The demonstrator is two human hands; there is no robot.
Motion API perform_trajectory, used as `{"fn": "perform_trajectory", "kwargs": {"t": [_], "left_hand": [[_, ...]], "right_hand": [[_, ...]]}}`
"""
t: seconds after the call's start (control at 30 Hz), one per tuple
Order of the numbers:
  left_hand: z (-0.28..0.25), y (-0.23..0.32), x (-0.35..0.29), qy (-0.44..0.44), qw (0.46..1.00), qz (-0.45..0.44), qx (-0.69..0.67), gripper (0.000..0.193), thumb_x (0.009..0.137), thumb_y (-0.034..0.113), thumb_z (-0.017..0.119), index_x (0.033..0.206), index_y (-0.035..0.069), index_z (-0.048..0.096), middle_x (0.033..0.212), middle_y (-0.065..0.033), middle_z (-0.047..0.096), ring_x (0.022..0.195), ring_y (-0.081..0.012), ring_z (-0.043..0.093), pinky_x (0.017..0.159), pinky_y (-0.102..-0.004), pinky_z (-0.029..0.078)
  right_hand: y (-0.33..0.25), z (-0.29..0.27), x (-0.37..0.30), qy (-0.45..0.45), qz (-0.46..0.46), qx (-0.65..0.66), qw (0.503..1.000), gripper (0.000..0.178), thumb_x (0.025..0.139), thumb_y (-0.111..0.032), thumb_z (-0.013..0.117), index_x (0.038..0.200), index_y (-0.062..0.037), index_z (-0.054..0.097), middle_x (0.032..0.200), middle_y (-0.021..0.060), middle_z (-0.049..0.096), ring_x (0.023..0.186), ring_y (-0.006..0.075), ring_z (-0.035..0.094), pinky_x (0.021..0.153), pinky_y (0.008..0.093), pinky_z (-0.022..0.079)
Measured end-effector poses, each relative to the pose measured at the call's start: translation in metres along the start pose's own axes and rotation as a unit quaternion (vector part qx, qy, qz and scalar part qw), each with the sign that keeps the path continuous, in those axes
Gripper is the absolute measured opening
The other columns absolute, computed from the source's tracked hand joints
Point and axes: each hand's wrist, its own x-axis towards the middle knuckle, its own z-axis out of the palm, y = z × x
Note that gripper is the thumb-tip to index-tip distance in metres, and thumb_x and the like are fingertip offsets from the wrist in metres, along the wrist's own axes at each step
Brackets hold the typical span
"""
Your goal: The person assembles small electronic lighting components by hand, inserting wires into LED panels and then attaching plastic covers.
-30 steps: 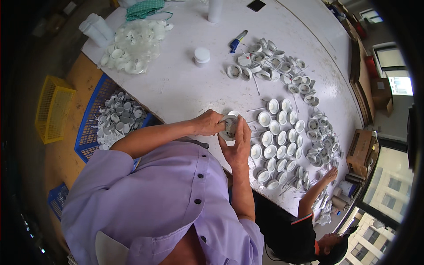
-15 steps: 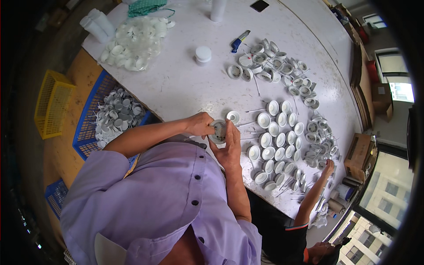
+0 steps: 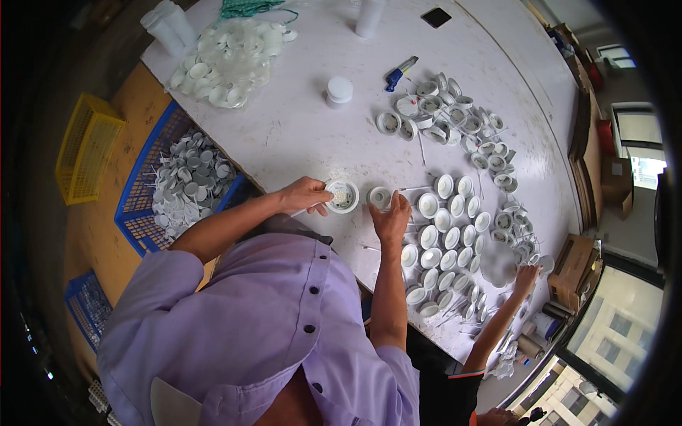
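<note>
My left hand (image 3: 305,196) is closed on the edge of a round white lamp housing (image 3: 344,197), with its open face up and small pale parts inside. A thin white wire shows below that hand's fingers. Right beside the housing, a smaller white lamp cup (image 3: 380,197) sits on the table; the thumb and forefinger of my right hand (image 3: 390,217) close round its near and right sides. Rows of similar white lamp cups (image 3: 430,258) with wires lie just right of my right hand.
Loose lamp housings (image 3: 455,117) lie beyond, near a blue utility knife (image 3: 401,74). White caps fill a clear bag (image 3: 234,64); a white round tub (image 3: 339,91) stands mid-table. A blue crate (image 3: 135,192) of parts is at left. A co-worker's hand (image 3: 526,278) reaches in at right.
My right hand has let go of the larger housing and moved right to the smaller lamp cup. My left hand keeps the housing, now apart from my right. The view has shifted slightly.
</note>
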Motion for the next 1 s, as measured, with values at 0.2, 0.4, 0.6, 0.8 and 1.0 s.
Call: {"fn": "perform_trajectory", "kwargs": {"t": [0.2,0.4,0.6,0.8,1.0], "left_hand": [[-0.004,-0.005,0.001,0.001,1.000,-0.006,-0.008,0.032,0.094,0.025,0.056,0.103,-0.005,0.059,0.089,-0.0101,0.064,0.073,-0.0147,0.065,0.052,-0.0218,0.044],[-0.004,-0.005,0.010,0.008,1.000,0.004,0.003,0.031,0.093,0.026,0.057,0.104,-0.003,0.060,0.091,-0.0087,0.065,0.077,-0.0133,0.066,0.052,-0.0218,0.043],[0.004,-0.003,0.022,0.019,0.999,0.042,0.004,0.031,0.092,0.027,0.059,0.105,-0.001,0.060,0.091,-0.0060,0.064,0.081,-0.0106,0.062,0.058,-0.0217,0.042],[0.012,0.006,0.024,-0.027,0.997,0.071,-0.022,0.040,0.090,0.036,0.062,0.108,0.000,0.059,0.094,-0.0056,0.063,0.084,-0.0124,0.063,0.065,-0.0253,0.044],[0.010,0.002,0.026,-0.044,0.995,0.079,-0.052,0.035,0.090,0.029,0.063,0.108,-0.001,0.059,0.092,-0.0054,0.062,0.083,-0.0120,0.060,0.066,-0.0247,0.045]], "right_hand": [[-0.006,0.000,0.006,-0.036,0.016,-0.026,0.999,0.067,0.064,-0.026,0.082,0.117,0.0043,0.056,0.117,0.0188,0.055,0.109,0.0357,0.049,0.094,0.0433,0.041],[-0.014,-0.019,0.002,0.006,0.007,0.010,1.000,0.060,0.066,-0.021,0.081,0.116,0.0034,0.057,0.116,0.0189,0.056,0.106,0.0363,0.051,0.092,0.0436,0.041],[-0.064,-0.065,0.003,0.018,-0.048,0.161,0.986,0.066,0.065,-0.013,0.082,0.122,0.0014,0.053,0.112,0.0194,0.058,0.102,0.0364,0.054,0.089,0.0430,0.044],[-0.099,-0.076,0.006,-0.042,-0.092,0.099,0.990,0.070,0.061,-0.012,0.084,0.124,-0.0022,0.054,0.118,0.0173,0.056,0.109,0.0342,0.053,0.091,0.0409,0.045],[-0.099,-0.066,0.006,-0.069,-0.038,0.198,0.977,0.079,0.065,-0.015,0.084,0.134,-0.0054,0.047,0.126,0.0170,0.052,0.108,0.0282,0.056,0.079,0.0372,0.053]]}}
